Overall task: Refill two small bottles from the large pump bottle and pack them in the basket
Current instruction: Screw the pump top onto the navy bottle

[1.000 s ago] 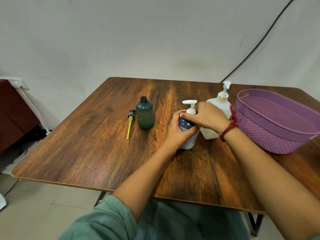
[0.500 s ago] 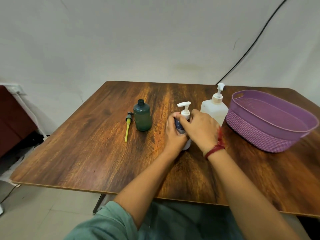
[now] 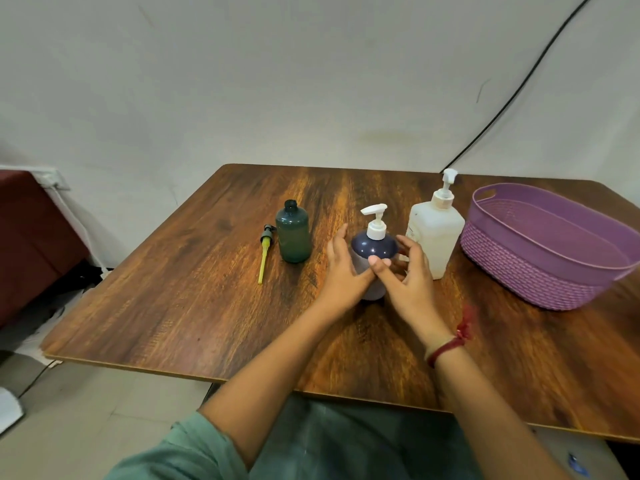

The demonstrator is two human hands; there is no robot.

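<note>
Step in hand: the small navy-blue round plastic bottle (image 3: 374,249) stands upright on the desk (image 3: 173,289) with its white pump top fitted. This looks like the close of capping it.
Left hand: the left hand (image 3: 341,271) is just beside the bottle's left flank with its fingers (image 3: 341,237) straight and loosely together. The thumb lies across the bottle's front, and nothing is clasped.
Right hand: the right hand (image 3: 410,278) is just beside the bottle's right flank with its fingers (image 3: 407,245) spread and lightly bent, not closed round the bottle. Whether they touch it cannot be told.
Next move: probably a firm grasp round the navy body and a lift over to the oval purple woven-look plastic basket (image 3: 519,268), which is empty. Otherwise the hands may turn to the open bottle.
Second small bottle: the dark green translucent plastic bottle (image 3: 293,233) stands upright, left of the hands, with its neck uncapped. Its fill level cannot be judged.
Loose pump: the dark pump head with yellow dip tube (image 3: 265,254) lies flat just beside the green bottle and will need screwing back on.
Source bottle: the large white square plastic pump bottle (image 3: 434,233) stands between the navy bottle and the basket.
Count: two small bottles, one large pump bottle, one basket. There are three pumps, two fitted and one loose.
</note>
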